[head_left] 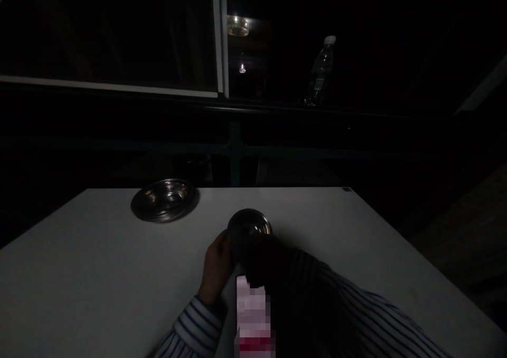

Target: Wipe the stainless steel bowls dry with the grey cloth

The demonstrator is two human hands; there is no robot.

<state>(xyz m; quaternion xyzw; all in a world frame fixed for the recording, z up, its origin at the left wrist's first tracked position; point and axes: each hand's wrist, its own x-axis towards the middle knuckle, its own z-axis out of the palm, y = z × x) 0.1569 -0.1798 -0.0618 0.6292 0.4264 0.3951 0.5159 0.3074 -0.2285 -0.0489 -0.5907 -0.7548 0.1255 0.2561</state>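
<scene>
The scene is very dark. My left hand (217, 268) is curled round the left side of a small steel bowl or cup (249, 226) near the middle of the white table (79, 273). My right hand (263, 263) is a dark shape against the same bowl; its fingers do not show. Both forearms wear striped sleeves. A larger shallow steel bowl (164, 199) rests further back on the left, apart from both hands.
A lit phone screen (253, 316) lies between my forearms at the near edge. A clear plastic water bottle (320, 73) stands on a dark ledge beyond the table. A white window frame (219, 36) and dark railing are behind.
</scene>
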